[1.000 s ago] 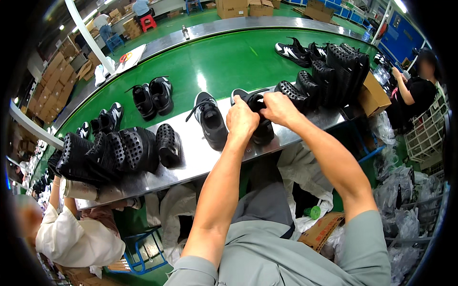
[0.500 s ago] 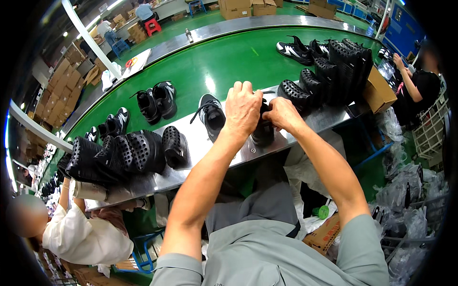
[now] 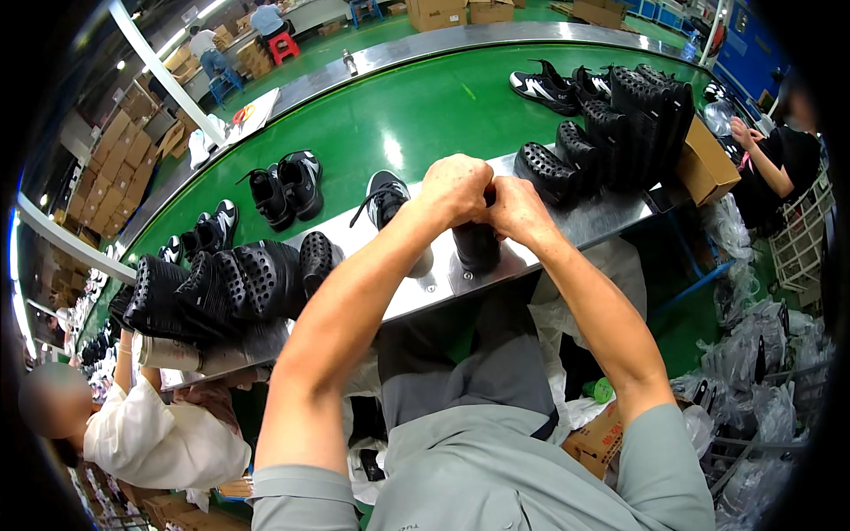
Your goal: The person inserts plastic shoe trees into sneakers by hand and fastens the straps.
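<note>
My left hand [image 3: 456, 188] and my right hand [image 3: 521, 210] meet knuckle to knuckle over a dark shoe [image 3: 476, 250] on the metal bench. Both hands are closed; whatever the fingers grip at the shoe's top is hidden behind them. The shoe's heel end points toward me, and its front is covered by my hands. Just left of it stands a black sneaker [image 3: 387, 196] with a white-and-grey toe and a loose lace, partly behind my left forearm.
Perforated black shoe-shaped pieces stand at left [image 3: 266, 279] and right [image 3: 547, 173] on the metal ledge [image 3: 425, 288]. On the green belt [image 3: 390, 115] sit a sneaker pair [image 3: 288, 190] and more sneakers [image 3: 544, 88]. A cardboard box [image 3: 706, 161] and co-workers flank the bench.
My hands have drawn together over the shoe, the left turning and dropping slightly. Both elbows have shifted left, and my left forearm covers more of the neighbouring sneaker.
</note>
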Tool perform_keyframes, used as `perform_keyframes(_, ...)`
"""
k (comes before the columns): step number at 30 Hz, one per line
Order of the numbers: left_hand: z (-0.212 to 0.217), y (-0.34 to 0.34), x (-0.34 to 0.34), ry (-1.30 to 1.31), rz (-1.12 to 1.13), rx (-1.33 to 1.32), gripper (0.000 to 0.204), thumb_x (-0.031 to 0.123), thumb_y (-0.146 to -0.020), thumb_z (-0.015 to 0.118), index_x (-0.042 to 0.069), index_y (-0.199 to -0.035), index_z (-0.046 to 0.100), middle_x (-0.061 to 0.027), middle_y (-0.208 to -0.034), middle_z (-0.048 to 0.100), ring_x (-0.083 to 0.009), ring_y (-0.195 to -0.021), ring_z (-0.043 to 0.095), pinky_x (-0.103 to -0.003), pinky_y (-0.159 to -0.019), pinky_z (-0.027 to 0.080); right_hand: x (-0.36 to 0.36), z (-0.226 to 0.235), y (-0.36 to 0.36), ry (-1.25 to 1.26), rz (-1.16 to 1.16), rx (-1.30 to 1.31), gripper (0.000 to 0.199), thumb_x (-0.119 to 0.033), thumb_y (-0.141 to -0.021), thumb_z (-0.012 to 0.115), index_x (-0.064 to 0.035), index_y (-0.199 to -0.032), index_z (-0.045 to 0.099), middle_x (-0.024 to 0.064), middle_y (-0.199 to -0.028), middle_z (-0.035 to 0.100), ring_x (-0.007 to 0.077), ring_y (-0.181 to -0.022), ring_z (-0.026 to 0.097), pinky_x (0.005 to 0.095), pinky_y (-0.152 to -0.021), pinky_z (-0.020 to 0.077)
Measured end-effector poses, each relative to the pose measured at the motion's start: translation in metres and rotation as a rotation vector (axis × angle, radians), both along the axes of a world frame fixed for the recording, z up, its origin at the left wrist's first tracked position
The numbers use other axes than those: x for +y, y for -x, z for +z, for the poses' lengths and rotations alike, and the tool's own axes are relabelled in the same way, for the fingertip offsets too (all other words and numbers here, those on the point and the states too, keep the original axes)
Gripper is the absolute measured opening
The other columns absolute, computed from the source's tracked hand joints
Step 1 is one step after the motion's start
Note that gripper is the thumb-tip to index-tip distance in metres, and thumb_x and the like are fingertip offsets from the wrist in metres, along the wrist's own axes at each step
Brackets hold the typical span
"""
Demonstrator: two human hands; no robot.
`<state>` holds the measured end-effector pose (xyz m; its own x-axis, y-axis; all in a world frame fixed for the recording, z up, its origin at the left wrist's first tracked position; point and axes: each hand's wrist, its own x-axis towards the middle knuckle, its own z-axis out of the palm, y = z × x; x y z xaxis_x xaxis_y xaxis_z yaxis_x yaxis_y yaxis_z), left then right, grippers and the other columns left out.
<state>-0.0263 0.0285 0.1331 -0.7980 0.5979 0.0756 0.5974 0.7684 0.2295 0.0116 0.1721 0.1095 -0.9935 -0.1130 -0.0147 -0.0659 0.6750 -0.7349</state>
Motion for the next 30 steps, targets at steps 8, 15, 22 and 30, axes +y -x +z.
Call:
perform_keyframes(8,-0.045,-0.046,-0.015,-0.067,0.338,0.59,0.021,0.012,-0.074,0.074,0.003,-0.089,0.063,-0.0133,-0.092,0.062,-0.0311,-0.092,0.06,-0.041,-0.081,0.048,0.002,-0.032,-0.006,-0.17,-0.011,0.392,0.025,-0.014,-0.08,0.074,0.0045,-0.093,0.062,0.0274,-0.089,0.069,0.0458,-0.09,0.067,0.0519,-0.083,0.0535)
perform_keyframes(15,-0.02,-0.107,-0.033,-0.349,0.24,0.614,0.016,0.001,-0.075,0.067,0.002,-0.091,0.067,-0.0135,-0.092,0.062,-0.0321,-0.094,0.06,-0.041,-0.084,0.05,0.009,-0.042,0.006,-0.196,-0.021,0.396,0.022,-0.015,-0.082,0.068,0.0045,-0.092,0.064,0.0295,-0.087,0.068,0.0466,-0.087,0.067,0.0524,-0.076,0.0524)
perform_keyframes(22,-0.053,-0.175,-0.136,-0.243,0.926,0.702,0.047,0.021,-0.085,0.079,-0.005,-0.12,0.063,-0.0183,-0.115,0.061,-0.0376,-0.107,0.055,-0.046,-0.094,0.047,0.01,-0.021,0.018,-0.238,0.022,0.297,0.031,-0.022,-0.084,0.076,0.0046,-0.096,0.065,0.0276,-0.092,0.069,0.0471,-0.095,0.066,0.0525,-0.081,0.051)
perform_keyframes(30,-0.04,-0.17,-0.135,-0.321,0.892,0.836,0.037,0.009,-0.081,0.081,-0.004,-0.113,0.068,-0.0165,-0.109,0.064,-0.0353,-0.1,0.059,-0.044,-0.088,0.049,0.011,0.039,-0.017,-0.332,-0.077,0.402,0.046,-0.033,-0.088,0.078,0.0077,-0.107,0.068,0.0197,-0.082,0.07,0.0223,-0.079,0.07,0.035,-0.073,0.0535)
